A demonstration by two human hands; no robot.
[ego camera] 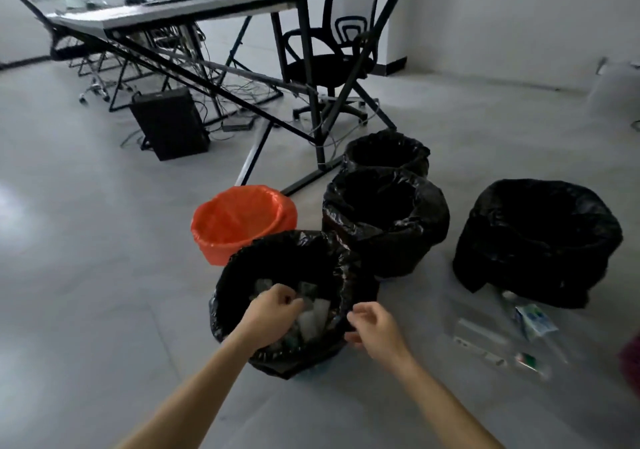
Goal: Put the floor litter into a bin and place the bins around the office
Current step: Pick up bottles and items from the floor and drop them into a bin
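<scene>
**Left grip (277,313) and right grip (374,330) at the black-lined bin (239,268)**

Left grip curls over the bin's mouth, above clear wrappers (313,320) inside; blur hides whether it holds any. Right grip hangs loosely curled beside the rim, holding nothing. More litter (502,337) lies on the floor, right.

Five bagged bins stand upright on the floor. The near bin (277,242), black-lined, holds pale crumpled litter (313,320). The orange bin (239,226) sits just behind it. The middle bin (386,237) and far bin (388,147), both black, line up beside them, with the big bin (540,251) apart. Clear wrappers (502,339), plastic I think, lie before it
</scene>
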